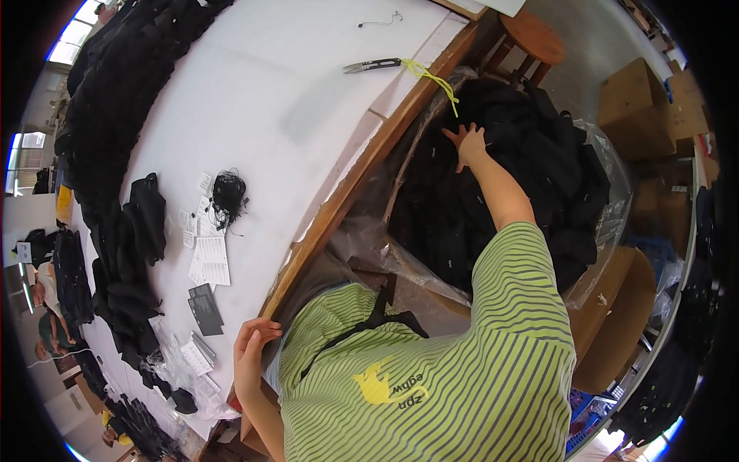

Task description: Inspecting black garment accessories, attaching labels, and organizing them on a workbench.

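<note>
The person leans over the edge of a white-topped bench [292, 100], their green striped shirt [462, 369] filling the lower middle of the view. The right hand [466, 142] reaches out toward one o'clock, fingers spread and flat, palm down on a heap of black garments [508, 185]. It presses on the cloth rather than gripping it; nothing is closed in the fingers. The heap sits in a clear plastic bag [608, 177] just beside the bench's wooden edge, at about two o'clock from the person's body.

The left hand [250, 350] is at seven o'clock, curled over the bench's near edge, fingers bent on the white top and holding only the edge itself.

On the bench, at twelve o'clock, lie thread snips [371, 65] with a yellow cord [431, 77] trailing off over the edge toward the heap. At nine o'clock sit a tangle of black strings [229, 196], white paper tags [209, 260] and dark cards [205, 308]. More black clothing [127, 254] is piled along the far side of the bench from ten to eight o'clock. A round wooden stool [535, 35] stands at one o'clock beyond the bag, and cardboard boxes [635, 100] stand at two o'clock.
</note>
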Demonstrator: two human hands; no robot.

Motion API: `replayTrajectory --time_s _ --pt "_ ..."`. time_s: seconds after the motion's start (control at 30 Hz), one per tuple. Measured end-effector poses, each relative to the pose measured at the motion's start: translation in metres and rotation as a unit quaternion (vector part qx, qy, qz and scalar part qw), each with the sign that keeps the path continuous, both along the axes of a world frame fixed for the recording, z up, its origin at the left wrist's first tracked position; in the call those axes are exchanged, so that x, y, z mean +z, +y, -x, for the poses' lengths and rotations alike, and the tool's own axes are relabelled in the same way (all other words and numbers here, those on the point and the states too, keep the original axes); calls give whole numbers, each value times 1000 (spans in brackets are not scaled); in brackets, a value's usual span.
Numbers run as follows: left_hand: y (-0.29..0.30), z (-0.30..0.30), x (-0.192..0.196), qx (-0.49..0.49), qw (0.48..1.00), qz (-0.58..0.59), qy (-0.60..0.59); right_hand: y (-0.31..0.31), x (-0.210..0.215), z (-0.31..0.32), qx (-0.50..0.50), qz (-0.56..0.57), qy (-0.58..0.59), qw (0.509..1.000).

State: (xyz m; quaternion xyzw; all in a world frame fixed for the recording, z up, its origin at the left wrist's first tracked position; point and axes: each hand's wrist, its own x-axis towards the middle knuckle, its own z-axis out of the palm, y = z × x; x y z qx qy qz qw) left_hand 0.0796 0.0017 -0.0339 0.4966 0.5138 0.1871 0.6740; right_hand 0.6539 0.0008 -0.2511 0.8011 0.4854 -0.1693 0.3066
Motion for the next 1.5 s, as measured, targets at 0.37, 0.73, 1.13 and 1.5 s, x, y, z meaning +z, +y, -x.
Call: replayTrajectory --time_s 0.37,0.73,1.13,1.5 --pt "2 13 -17 -22 999 -5 -43 -62 0 6 -60 -160 129 977" --pt "37 37 1 -47 994 -92 -44 -133 127 74 -120 -326 86 934" --pt "75 88 -83 177 948 -248 -91 5 367 218 138 -569 164 794" --pt "28 105 -49 282 826 -451 186 244 342 591 548 -400 313 664"
